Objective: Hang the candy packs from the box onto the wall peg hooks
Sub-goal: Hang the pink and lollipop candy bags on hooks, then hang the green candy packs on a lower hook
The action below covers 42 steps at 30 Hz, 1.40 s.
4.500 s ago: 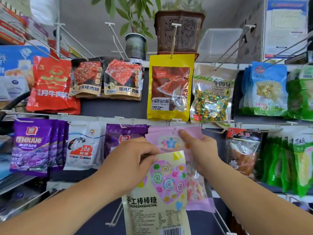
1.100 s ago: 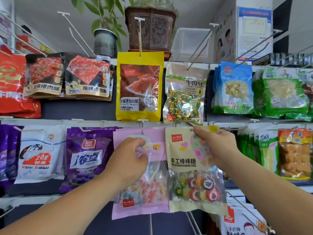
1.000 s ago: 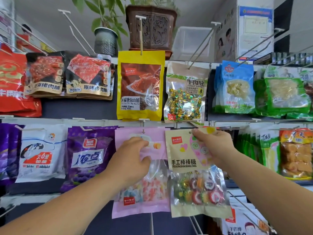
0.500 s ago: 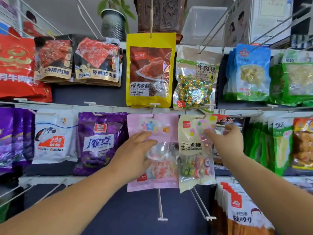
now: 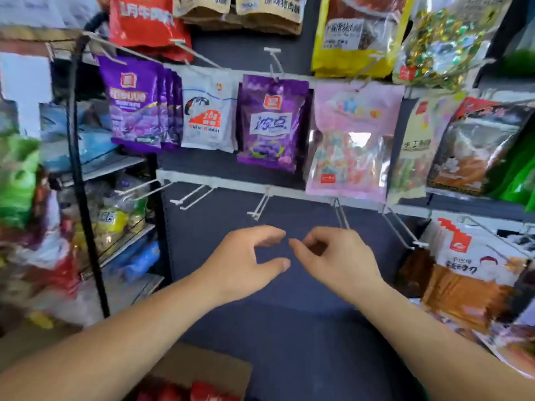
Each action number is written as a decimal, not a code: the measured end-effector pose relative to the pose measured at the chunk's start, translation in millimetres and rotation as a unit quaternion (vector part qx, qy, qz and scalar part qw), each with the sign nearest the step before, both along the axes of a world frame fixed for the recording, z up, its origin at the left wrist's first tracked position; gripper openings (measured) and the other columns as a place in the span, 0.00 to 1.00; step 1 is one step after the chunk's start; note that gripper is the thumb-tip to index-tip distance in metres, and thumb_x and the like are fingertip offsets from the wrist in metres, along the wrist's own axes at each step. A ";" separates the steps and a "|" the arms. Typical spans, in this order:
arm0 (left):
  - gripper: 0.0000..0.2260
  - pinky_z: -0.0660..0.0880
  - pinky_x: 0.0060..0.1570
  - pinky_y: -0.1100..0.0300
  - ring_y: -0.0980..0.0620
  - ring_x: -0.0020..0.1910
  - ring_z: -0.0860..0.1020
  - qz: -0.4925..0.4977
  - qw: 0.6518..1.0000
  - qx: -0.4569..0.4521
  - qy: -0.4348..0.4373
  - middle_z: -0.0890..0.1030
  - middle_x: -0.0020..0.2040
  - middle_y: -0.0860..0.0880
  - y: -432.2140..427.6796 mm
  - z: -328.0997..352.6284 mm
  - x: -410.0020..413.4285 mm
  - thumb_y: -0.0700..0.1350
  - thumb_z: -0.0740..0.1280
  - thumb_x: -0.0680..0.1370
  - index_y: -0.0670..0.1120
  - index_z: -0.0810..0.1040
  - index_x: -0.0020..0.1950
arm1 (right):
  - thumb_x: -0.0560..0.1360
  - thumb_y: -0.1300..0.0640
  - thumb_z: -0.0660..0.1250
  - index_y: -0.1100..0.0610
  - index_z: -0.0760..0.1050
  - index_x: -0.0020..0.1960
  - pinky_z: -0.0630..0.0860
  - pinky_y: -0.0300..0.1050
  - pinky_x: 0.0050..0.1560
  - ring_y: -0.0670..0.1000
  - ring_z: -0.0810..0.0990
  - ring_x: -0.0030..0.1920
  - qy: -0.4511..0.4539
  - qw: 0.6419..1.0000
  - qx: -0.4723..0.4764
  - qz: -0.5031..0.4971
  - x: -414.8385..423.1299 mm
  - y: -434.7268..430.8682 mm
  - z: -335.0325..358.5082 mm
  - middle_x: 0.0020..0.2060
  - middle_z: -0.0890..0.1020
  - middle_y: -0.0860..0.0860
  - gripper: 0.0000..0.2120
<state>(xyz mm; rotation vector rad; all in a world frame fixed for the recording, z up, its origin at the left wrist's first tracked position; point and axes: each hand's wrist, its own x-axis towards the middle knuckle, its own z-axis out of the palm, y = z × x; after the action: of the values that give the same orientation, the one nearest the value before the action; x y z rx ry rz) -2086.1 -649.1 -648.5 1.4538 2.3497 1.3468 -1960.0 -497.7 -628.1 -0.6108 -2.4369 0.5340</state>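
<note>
Bright, even light, soft shadows. Glare on the pink candy pack (image 5: 351,140) window. Motion blur thruout, worst far left of it; edges bow w/ wide-angle distortion.

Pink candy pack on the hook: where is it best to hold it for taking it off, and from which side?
I would pinch the flat header of the pink candy pack, just under its peg hook, coming from the front. The pack hangs by that top strip, its lower part bulges with sweets, and the purple pack and cream pack crowd its sides.
</note>
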 end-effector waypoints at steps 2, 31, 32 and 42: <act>0.24 0.74 0.64 0.65 0.67 0.60 0.78 0.025 0.999 -0.028 -0.014 0.81 0.63 0.61 -34.1 -36.4 -7.2 0.53 0.76 0.74 0.54 0.78 0.69 | 0.75 0.38 0.68 0.45 0.75 0.33 0.76 0.43 0.40 0.45 0.80 0.36 -0.055 0.998 -0.002 0.031 -12.5 -26.1 -36.1 0.29 0.80 0.40 0.16; 0.11 0.80 0.45 0.54 0.54 0.42 0.81 0.156 0.905 -0.296 -0.263 0.82 0.39 0.56 -239.6 -436.5 -28.1 0.58 0.72 0.71 0.56 0.83 0.50 | 0.80 0.54 0.68 0.49 0.77 0.41 0.79 0.44 0.47 0.51 0.82 0.49 -0.487 0.836 -0.192 0.164 -74.1 -160.3 -468.8 0.44 0.82 0.48 0.08; 0.10 0.79 0.45 0.54 0.52 0.41 0.81 0.170 0.910 -0.270 -0.265 0.81 0.39 0.55 -237.4 -437.0 -29.0 0.58 0.73 0.70 0.56 0.83 0.47 | 0.80 0.56 0.69 0.49 0.76 0.38 0.77 0.39 0.41 0.48 0.82 0.45 -0.451 0.836 -0.268 0.159 -76.9 -160.8 -463.2 0.40 0.81 0.46 0.12; 0.06 0.72 0.36 0.64 0.61 0.34 0.75 0.184 0.916 -0.102 -0.341 0.79 0.34 0.56 -222.5 -397.7 -34.2 0.36 0.73 0.76 0.46 0.79 0.42 | 0.80 0.47 0.71 0.58 0.86 0.48 0.82 0.54 0.53 0.59 0.86 0.53 -0.291 0.834 -0.463 0.074 -96.7 -141.1 -418.1 0.47 0.88 0.56 0.15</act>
<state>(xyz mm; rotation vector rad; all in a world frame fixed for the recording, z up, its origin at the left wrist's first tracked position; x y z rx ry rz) -2120.3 -871.5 -1046.2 0.3777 2.2214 1.3299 -2056.7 -638.7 -1046.3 -1.0834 -2.6655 1.8870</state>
